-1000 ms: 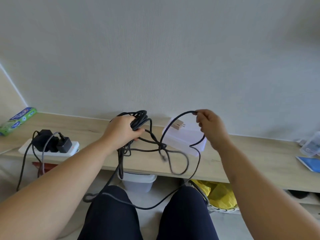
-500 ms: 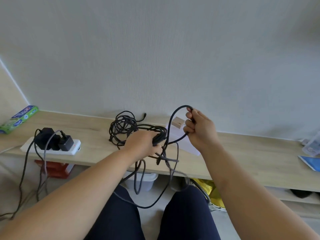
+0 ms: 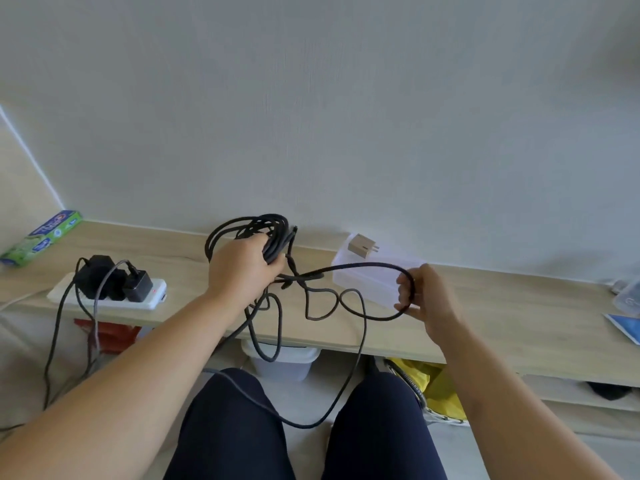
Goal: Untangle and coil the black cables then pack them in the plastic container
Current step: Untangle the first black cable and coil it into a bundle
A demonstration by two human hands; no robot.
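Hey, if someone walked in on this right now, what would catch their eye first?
The black cables in mid-frame: the left hand grips a coiled bundle above the wooden shelf while the right hand holds a loose loop. Behind that loop sits the plastic container, and at left a white power strip with black chargers plugged in.

Left hand [image 3: 242, 268] grips coiled bundle of black cables [image 3: 277, 230] above mid wooden shelf [image 3: 519, 306]. Right hand [image 3: 429, 299] pinches one loose loop in front of plastic container [image 3: 367, 282], which sits at shelf's back edge. Slack strands hang past front edge
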